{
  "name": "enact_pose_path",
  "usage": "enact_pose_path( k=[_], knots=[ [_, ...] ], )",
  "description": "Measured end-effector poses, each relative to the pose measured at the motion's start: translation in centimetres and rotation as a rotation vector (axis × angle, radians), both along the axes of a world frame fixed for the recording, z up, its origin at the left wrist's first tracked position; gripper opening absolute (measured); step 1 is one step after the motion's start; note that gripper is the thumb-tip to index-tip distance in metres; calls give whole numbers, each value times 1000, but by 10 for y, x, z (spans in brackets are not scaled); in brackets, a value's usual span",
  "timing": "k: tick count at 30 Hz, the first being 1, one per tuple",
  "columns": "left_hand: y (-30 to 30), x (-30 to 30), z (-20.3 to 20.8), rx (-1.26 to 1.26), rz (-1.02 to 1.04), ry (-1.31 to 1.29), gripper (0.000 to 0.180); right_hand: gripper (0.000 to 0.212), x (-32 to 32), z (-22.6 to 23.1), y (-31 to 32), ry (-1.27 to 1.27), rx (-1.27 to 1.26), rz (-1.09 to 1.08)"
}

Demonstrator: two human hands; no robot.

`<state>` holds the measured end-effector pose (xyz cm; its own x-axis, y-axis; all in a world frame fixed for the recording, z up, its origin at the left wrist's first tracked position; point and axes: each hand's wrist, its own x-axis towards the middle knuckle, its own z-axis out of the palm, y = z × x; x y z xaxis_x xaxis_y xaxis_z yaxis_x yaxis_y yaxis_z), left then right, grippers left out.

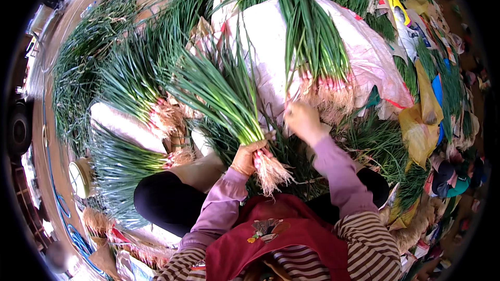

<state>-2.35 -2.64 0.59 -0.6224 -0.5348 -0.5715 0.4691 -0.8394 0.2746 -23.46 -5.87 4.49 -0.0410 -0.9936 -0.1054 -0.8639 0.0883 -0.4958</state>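
My left hand [244, 159] is wrapped round a thick bunch of spring onions [224, 99] just above its pinkish bulbs. Their pale roots hang toward my lap, and the long green leaves point up and away to the left. To the right, my right hand [303, 123] is slightly blurred, its fingers drawn together; what they hold, if anything, I cannot make out. It is close to the root ends of a loose pile of spring onions [319, 41], which lies across a white sack [372, 60].
More bunches of spring onions [133, 83] lie on the left, roots toward me. Loose green leaves [364, 140] spread by my right knee. A round lidded tub [81, 178] and a blue hose [78, 239] are at far left. Yellow plastic bags [421, 130] lie at right.
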Motion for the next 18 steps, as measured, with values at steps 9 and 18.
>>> enact_pose_path(
  k=[9, 18],
  knots=[
    [8, -5, -12, 81, -27, -180, 18, 27, 39, -41, 32, -795, 236, -196],
    [6, 1, 5, 29, 99, 71, 29, 35, 3, -44, 14, -82, 625, -11]
  ],
)
